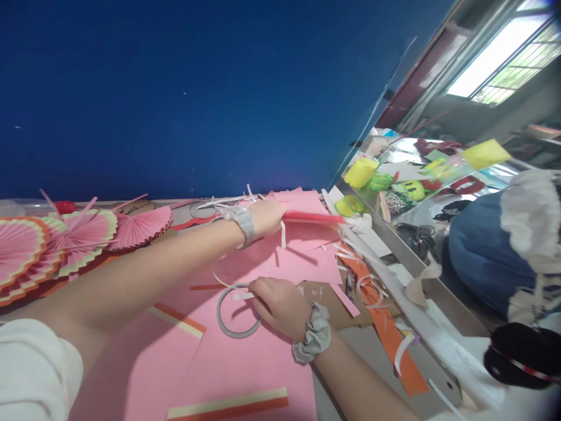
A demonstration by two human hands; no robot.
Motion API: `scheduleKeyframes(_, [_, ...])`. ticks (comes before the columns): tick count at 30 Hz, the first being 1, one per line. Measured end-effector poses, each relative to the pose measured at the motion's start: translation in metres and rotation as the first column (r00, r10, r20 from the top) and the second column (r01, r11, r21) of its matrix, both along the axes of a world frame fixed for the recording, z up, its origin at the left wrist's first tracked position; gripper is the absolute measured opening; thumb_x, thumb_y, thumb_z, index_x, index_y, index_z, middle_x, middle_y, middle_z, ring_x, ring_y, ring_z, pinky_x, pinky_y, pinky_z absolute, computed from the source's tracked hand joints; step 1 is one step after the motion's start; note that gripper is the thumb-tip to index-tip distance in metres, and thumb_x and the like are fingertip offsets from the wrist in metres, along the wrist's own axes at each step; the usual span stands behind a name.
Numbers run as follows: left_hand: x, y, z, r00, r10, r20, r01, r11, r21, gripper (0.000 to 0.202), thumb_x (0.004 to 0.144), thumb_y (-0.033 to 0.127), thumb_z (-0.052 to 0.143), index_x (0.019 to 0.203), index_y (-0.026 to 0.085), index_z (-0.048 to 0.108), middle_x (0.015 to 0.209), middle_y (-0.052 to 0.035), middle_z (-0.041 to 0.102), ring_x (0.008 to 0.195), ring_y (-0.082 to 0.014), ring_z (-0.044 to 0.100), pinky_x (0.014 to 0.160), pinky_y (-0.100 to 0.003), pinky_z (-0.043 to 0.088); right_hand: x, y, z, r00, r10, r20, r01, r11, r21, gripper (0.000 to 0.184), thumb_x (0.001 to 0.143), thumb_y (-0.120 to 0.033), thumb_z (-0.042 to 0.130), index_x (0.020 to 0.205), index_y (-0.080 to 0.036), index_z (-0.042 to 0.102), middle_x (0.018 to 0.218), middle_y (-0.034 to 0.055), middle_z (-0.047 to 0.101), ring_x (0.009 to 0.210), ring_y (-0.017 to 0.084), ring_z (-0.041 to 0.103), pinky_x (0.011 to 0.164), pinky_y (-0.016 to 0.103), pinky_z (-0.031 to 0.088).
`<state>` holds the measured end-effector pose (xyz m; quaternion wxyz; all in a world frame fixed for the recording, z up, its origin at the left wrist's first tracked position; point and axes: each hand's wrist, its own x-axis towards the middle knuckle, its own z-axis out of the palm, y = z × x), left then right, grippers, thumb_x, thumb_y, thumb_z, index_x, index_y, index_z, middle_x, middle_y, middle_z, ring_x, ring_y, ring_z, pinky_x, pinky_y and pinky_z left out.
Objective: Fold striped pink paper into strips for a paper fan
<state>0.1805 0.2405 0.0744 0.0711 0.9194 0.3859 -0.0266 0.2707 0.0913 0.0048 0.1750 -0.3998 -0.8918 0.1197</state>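
Observation:
My left hand [268,216], with a watch on its wrist, reaches far across the table and is closed around a long red folded paper strip [313,218] that sticks out to the right. My right hand [278,304], a grey scrunchie on its wrist, rests curled on a grey tape ring [231,328] and pinches a short white strip [240,296] at the ring's top edge. Both hands work over large pink paper sheets [245,362] spread on the table.
Pink pleated paper fans [65,237] lie at the left. Orange strips [385,327] and white scraps litter the right side beside a long white bar [421,327]. Striped red-and-cream strips [228,404] lie near me. A blue wall rises behind; a person in blue [486,251] sits at right.

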Motion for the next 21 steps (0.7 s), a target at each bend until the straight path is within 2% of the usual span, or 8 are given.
scheduleKeyframes(4, [-0.01, 0.021, 0.031, 0.996, -0.001, 0.084, 0.006, 0.998, -0.063, 0.028, 0.088, 0.032, 0.051, 0.11, 0.014, 0.054, 0.106, -0.0067, 0.059, 0.088, -0.0183, 0.06, 0.075, -0.037, 0.051, 0.0, 0.001, 0.001, 1.0, 0.006, -0.002, -0.006, 1.0, -0.001, 0.01, 0.088, -0.019, 0.042, 0.091, -0.017, 0.051, 0.081, 0.0034, 0.062, 0.072, 0.015, 0.056, 0.064, 0.025, 0.04])
scheduleKeyframes(7, [-0.008, 0.017, 0.038, 0.993, -0.015, 0.116, 0.026, 0.995, -0.092, 0.03, 0.091, 0.036, 0.043, 0.106, 0.014, 0.057, 0.095, -0.0056, 0.064, 0.079, -0.0171, 0.062, 0.07, -0.033, 0.049, -0.001, 0.001, 0.001, 1.0, 0.002, 0.003, -0.002, 1.0, 0.0, 0.011, 0.089, -0.019, 0.042, 0.091, -0.017, 0.052, 0.081, 0.0038, 0.063, 0.073, 0.015, 0.057, 0.064, 0.026, 0.041])
scheduleKeyframes(9, [-0.001, 0.002, 0.03, 0.992, -0.051, 0.119, 0.063, 0.993, -0.102, 0.033, 0.089, 0.039, 0.043, 0.105, 0.014, 0.058, 0.093, -0.0058, 0.065, 0.077, -0.0175, 0.062, 0.069, -0.032, 0.048, -0.002, -0.001, 0.001, 1.0, 0.001, 0.01, -0.001, 1.0, -0.003, 0.011, 0.089, -0.019, 0.042, 0.091, -0.017, 0.053, 0.082, 0.004, 0.064, 0.073, 0.015, 0.058, 0.065, 0.026, 0.041])
scheduleKeyframes(12, [0.014, -0.033, 0.004, 0.989, -0.115, 0.092, 0.124, 0.986, -0.107, 0.033, 0.078, 0.044, 0.054, 0.095, 0.017, 0.063, 0.091, -0.0074, 0.066, 0.081, -0.0228, 0.062, 0.07, -0.031, 0.047, -0.006, -0.006, 0.001, 0.999, 0.009, 0.031, -0.009, 1.0, -0.011, 0.012, 0.087, -0.02, 0.044, 0.092, -0.017, 0.055, 0.08, 0.004, 0.065, 0.072, 0.016, 0.059, 0.065, 0.026, 0.042])
scheduleKeyframes(14, [0.022, -0.057, -0.013, 0.99, -0.115, 0.082, 0.121, 0.989, -0.083, 0.048, 0.07, 0.047, 0.061, 0.106, 0.016, 0.058, 0.104, -0.0118, 0.062, 0.092, -0.0278, 0.059, 0.074, -0.036, 0.047, -0.009, -0.01, 0.003, 0.999, 0.021, 0.042, -0.021, 1.0, -0.014, 0.014, 0.086, -0.02, 0.045, 0.095, -0.018, 0.056, 0.08, 0.0044, 0.066, 0.071, 0.016, 0.06, 0.064, 0.026, 0.043])
scheduleKeyframes(16, [0.028, -0.074, -0.025, 0.991, -0.11, 0.076, 0.115, 0.992, -0.053, 0.068, 0.064, 0.049, 0.065, 0.12, 0.014, 0.048, 0.122, -0.0171, 0.051, 0.109, -0.0345, 0.049, 0.082, -0.045, 0.045, -0.011, -0.013, 0.004, 0.998, 0.032, 0.048, -0.032, 0.999, 0.001, 0.02, 0.085, -0.018, 0.045, 0.1, -0.019, 0.057, 0.087, 0.0059, 0.067, 0.076, 0.017, 0.061, 0.065, 0.026, 0.044])
scheduleKeyframes(19, [0.033, -0.084, -0.029, 0.992, -0.113, 0.054, 0.114, 0.993, -0.027, 0.078, 0.062, 0.046, 0.069, 0.125, 0.011, 0.042, 0.133, -0.019, 0.04, 0.119, -0.0367, 0.038, 0.09, -0.052, 0.04, -0.013, -0.014, 0.006, 0.999, 0.028, 0.047, -0.03, 0.999, 0.041, 0.028, 0.084, -0.017, 0.044, 0.109, -0.02, 0.056, 0.1, 0.0077, 0.066, 0.082, 0.018, 0.062, 0.069, 0.027, 0.044])
scheduleKeyframes(21, [0.038, -0.085, -0.027, 0.994, -0.106, 0.026, 0.107, 0.994, -0.016, 0.067, 0.069, 0.042, 0.068, 0.123, 0.012, 0.044, 0.13, -0.0159, 0.043, 0.117, -0.0332, 0.042, 0.09, -0.051, 0.04, -0.012, -0.013, 0.007, 0.999, 0.031, 0.042, -0.034, 0.997, 0.065, 0.026, 0.083, -0.017, 0.045, 0.106, -0.02, 0.058, 0.097, 0.0064, 0.068, 0.079, 0.018, 0.063, 0.071, 0.029, 0.045])
